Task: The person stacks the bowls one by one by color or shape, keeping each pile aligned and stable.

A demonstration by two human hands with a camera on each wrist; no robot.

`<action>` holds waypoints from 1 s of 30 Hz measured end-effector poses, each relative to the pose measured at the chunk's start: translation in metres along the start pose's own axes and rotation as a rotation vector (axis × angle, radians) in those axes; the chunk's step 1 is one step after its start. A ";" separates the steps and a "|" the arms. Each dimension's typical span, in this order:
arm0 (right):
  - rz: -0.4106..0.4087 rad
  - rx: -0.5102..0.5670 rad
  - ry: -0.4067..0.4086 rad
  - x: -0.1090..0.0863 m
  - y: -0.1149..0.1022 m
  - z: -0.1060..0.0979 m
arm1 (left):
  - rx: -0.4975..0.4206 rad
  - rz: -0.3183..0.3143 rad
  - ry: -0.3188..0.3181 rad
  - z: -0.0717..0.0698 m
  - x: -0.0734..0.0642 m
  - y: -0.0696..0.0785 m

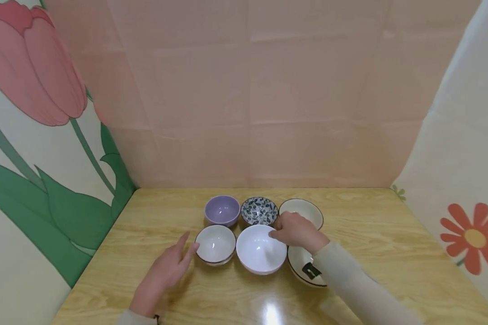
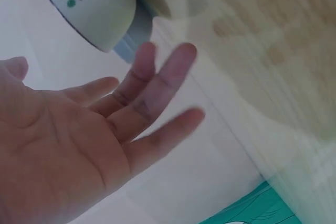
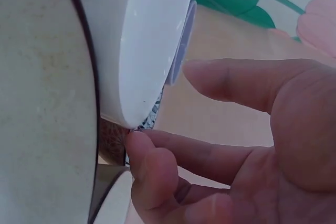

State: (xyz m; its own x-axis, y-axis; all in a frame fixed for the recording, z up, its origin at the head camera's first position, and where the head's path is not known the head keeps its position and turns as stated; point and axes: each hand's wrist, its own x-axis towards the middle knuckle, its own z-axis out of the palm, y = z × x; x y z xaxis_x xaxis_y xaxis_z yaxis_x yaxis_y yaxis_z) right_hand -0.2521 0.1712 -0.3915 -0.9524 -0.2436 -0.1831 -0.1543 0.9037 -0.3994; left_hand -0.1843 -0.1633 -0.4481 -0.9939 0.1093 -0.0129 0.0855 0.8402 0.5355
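Two rows of bowls stand close together on the table. My right hand (image 1: 297, 230) is at the far right rim of the white bowl (image 1: 261, 253). Its thumb reaches over the opening while bent fingers (image 3: 152, 166) are right at the outer rim; a gap shows between thumb and forefinger in the right wrist view. To the left of the cream bowl with a dark rim (image 1: 215, 243), my left hand (image 1: 171, 266) is held with fingers spread, thumb near that rim. A flower pattern marks this bowl's outside (image 2: 94, 3) in the left wrist view.
Behind are a purple bowl (image 1: 222, 210), a blue-patterned bowl (image 1: 259, 210) and a cream dark-rimmed bowl (image 1: 305, 208). Another cream bowl (image 1: 298, 262) sits front right, partly under my right sleeve (image 1: 349, 275). The wooden table (image 1: 179, 203) meets a pink backdrop (image 1: 248, 113).
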 end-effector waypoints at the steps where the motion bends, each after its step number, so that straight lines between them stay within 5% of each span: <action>1: 0.004 0.005 -0.005 0.001 0.000 0.001 | -0.009 0.000 -0.004 0.001 0.000 0.000; 13: 0.036 -0.010 -0.048 0.008 0.002 0.006 | -0.016 0.019 0.009 0.006 0.000 0.003; 30: -0.090 -0.192 -0.115 0.017 0.009 0.011 | 0.000 0.007 0.008 0.004 0.000 0.012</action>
State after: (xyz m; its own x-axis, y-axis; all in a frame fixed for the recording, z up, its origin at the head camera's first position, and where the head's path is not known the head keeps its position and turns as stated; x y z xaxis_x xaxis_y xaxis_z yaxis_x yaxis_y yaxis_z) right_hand -0.2664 0.1712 -0.4085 -0.8981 -0.3551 -0.2595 -0.2953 0.9241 -0.2428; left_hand -0.1832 -0.1512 -0.4447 -0.9938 0.1111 -0.0017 0.0929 0.8393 0.5356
